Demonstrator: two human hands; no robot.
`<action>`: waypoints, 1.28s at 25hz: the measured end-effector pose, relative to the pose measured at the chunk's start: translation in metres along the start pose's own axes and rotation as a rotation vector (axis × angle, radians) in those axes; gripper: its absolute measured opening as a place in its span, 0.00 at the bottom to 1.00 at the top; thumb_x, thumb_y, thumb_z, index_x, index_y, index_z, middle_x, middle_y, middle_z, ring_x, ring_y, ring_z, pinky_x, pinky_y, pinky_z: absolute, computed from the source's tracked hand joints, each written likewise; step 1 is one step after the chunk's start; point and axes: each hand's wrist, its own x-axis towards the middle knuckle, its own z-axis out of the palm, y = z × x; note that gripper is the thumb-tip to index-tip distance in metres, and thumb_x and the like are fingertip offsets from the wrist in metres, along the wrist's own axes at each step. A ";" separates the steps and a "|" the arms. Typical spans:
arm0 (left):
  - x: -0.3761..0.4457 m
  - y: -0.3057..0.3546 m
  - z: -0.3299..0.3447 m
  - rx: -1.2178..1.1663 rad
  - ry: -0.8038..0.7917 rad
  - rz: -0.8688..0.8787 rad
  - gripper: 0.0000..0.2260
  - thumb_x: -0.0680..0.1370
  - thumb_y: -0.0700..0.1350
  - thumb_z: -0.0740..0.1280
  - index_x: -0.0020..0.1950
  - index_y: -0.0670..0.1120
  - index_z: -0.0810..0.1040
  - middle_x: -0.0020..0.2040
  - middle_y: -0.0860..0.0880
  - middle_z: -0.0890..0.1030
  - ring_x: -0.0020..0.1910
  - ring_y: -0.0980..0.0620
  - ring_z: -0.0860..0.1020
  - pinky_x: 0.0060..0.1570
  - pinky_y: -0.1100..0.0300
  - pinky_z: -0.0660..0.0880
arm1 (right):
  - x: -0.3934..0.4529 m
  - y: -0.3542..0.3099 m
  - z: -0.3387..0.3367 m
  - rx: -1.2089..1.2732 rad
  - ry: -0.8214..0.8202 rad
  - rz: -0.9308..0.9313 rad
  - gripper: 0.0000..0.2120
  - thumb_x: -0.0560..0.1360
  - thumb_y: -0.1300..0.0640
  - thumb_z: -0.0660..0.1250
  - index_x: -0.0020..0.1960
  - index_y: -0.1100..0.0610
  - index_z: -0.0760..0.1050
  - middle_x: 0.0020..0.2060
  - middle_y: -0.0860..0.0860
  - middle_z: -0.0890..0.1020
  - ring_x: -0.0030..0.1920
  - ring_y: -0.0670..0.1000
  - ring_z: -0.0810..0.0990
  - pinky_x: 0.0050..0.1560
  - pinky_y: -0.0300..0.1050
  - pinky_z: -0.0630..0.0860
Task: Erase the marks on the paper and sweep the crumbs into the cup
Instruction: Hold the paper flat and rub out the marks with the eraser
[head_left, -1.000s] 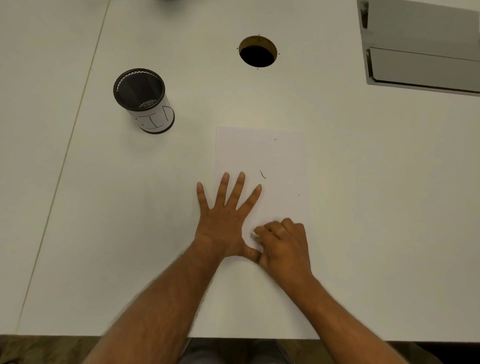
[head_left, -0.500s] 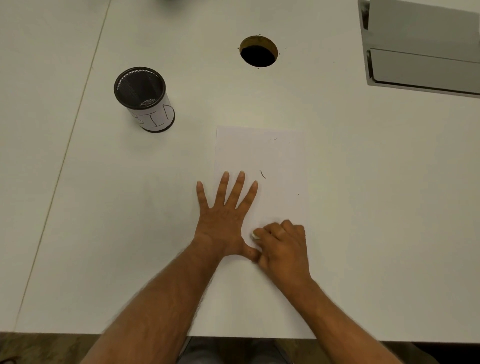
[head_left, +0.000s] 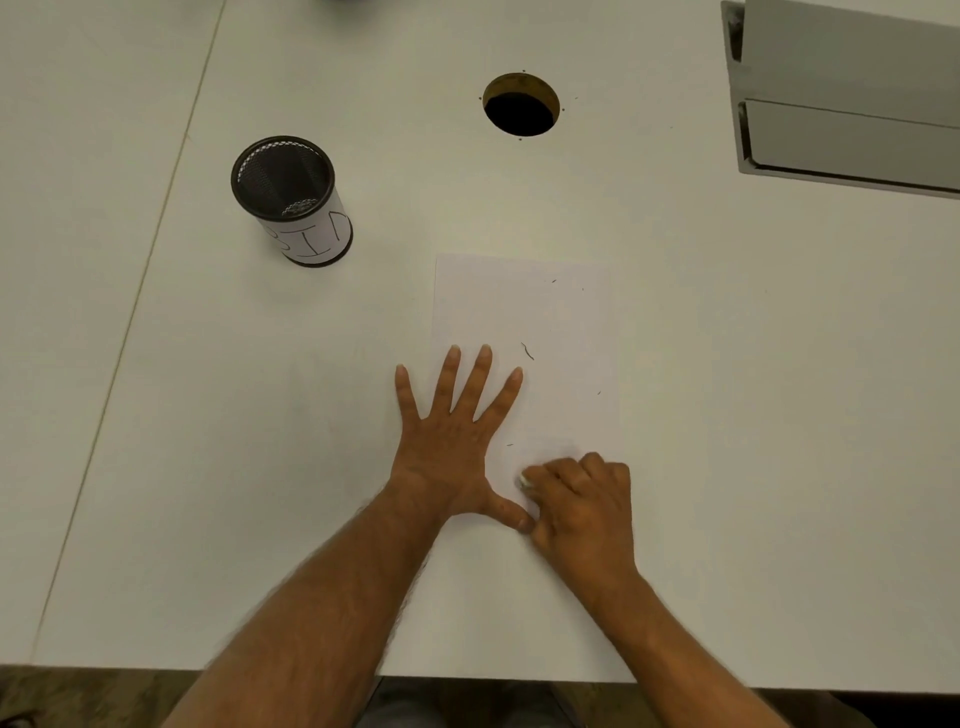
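A white sheet of paper (head_left: 524, 312) lies flat on the white desk (head_left: 753, 415), its long side running away from the person. The left hand (head_left: 452, 447) presses down on the paper's left edge, palm flat and fingers spread straight, the little finger lying off the paper on the desk and the thumb stretched toward the other hand. The right hand (head_left: 584, 506) sits on the paper's near right part, fingers curled tight around a small whitish eraser (head_left: 525, 482), of which only a tip shows past the knuckles; that tip touches the paper just beside the left thumb.

A short dark squiggle (head_left: 528, 352) marks the paper beyond the left hand's index finger. A few tiny dark crumbs (head_left: 554, 281) are scattered over the paper, some near its far edge, one near its right edge, one just beyond the eraser.

The cup (head_left: 293, 200), a black mesh pen holder with a white label lettered "BIN", stands upright on the desk beyond and to the left of the paper, well apart from it. Beyond the paper's far edge is a round cable hole (head_left: 521, 105) in the desk, and to the far right of the paper a grey metal tray (head_left: 852, 109).
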 end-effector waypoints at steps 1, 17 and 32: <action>0.000 0.000 -0.001 0.000 0.002 0.004 0.68 0.53 0.89 0.53 0.78 0.57 0.25 0.80 0.46 0.25 0.77 0.39 0.24 0.67 0.23 0.30 | 0.010 0.002 0.001 -0.011 0.009 0.024 0.14 0.61 0.58 0.81 0.45 0.55 0.85 0.38 0.50 0.84 0.38 0.53 0.77 0.42 0.47 0.64; 0.001 0.006 -0.004 -0.037 -0.014 0.005 0.69 0.50 0.89 0.53 0.78 0.57 0.23 0.78 0.47 0.21 0.75 0.41 0.21 0.65 0.24 0.25 | 0.007 0.019 -0.017 0.464 -0.013 0.347 0.07 0.71 0.65 0.75 0.47 0.57 0.85 0.41 0.48 0.85 0.42 0.45 0.81 0.47 0.36 0.77; 0.003 0.022 0.007 -0.005 0.035 0.030 0.60 0.58 0.87 0.47 0.79 0.60 0.28 0.81 0.46 0.28 0.79 0.39 0.27 0.66 0.22 0.29 | -0.005 0.013 -0.006 0.124 0.004 -0.075 0.12 0.63 0.64 0.79 0.47 0.59 0.85 0.40 0.53 0.85 0.40 0.56 0.80 0.39 0.49 0.74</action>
